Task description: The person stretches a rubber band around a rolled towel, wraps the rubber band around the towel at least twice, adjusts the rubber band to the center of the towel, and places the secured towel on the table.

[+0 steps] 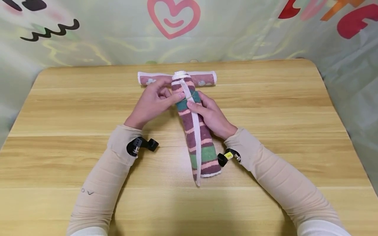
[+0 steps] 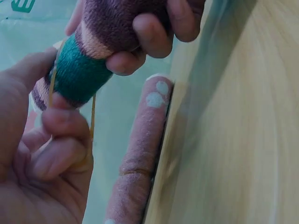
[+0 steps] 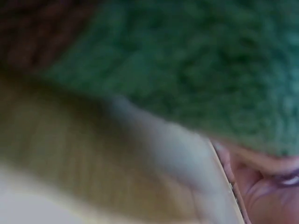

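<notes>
A rolled striped towel (image 1: 208,152), purple, pink and green with a white edge strip, is held up over the table with its far end raised. My right hand (image 1: 217,119) grips it around the middle from the right, thumb on top. At the far end, my left hand (image 1: 153,101) pinches a thin rubber band (image 2: 93,116) that loops around the towel's teal stripe. The left wrist view shows the band stretched away from the roll by curled fingers. In the right wrist view the towel's green stripe (image 3: 187,60) fills the top, blurred; the right hand's grip is hidden there.
Behind the striped roll lies a rolled pink towel (image 1: 205,79) with pale patterns; the left wrist view shows a band around its middle. The wooden table (image 1: 280,98) has its back edge along a printed cloth backdrop (image 1: 118,39).
</notes>
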Demonstrator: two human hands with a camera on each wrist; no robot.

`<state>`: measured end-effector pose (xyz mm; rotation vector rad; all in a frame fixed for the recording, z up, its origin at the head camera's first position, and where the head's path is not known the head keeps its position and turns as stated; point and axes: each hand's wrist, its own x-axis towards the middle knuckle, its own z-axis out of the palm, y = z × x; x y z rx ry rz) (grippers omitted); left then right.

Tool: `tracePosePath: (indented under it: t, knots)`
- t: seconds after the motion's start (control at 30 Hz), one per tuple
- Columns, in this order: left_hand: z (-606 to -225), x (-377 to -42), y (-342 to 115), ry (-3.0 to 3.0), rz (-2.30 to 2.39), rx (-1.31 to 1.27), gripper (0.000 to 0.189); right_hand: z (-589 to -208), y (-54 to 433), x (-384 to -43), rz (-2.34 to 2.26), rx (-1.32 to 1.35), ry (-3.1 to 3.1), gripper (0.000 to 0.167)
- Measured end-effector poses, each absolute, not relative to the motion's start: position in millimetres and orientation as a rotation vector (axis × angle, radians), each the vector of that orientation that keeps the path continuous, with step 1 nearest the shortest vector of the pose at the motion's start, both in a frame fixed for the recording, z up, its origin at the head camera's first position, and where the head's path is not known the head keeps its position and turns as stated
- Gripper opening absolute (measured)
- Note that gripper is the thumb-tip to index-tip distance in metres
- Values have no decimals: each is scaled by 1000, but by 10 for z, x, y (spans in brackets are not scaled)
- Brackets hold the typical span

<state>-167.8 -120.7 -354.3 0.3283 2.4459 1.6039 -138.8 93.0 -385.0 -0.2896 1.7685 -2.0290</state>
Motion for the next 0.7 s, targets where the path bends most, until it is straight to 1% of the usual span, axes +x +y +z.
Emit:
tracePosePath:
  t: [0.1, 0.37, 0.57, 0.7]
  knots:
    - [-3539, -1655, -1147, 2507, 1556, 320, 46, -3845, 937, -1386, -1993, -297, 1817, 41]
    - [-3529, -1609, -1030, 2612, 1501, 190, 48, -3866, 979, -1364, -1854, -363, 2026, 40]
    - [-3504, -1577, -980, 2634, 1520, 264, 42, -3878, 1003, -1357, -1849, -336, 2026, 43]
    - [-3476, -1569, -981, 2652, 1457, 297, 41, -3877, 1000, -1354, -1831, -309, 2012, 44]
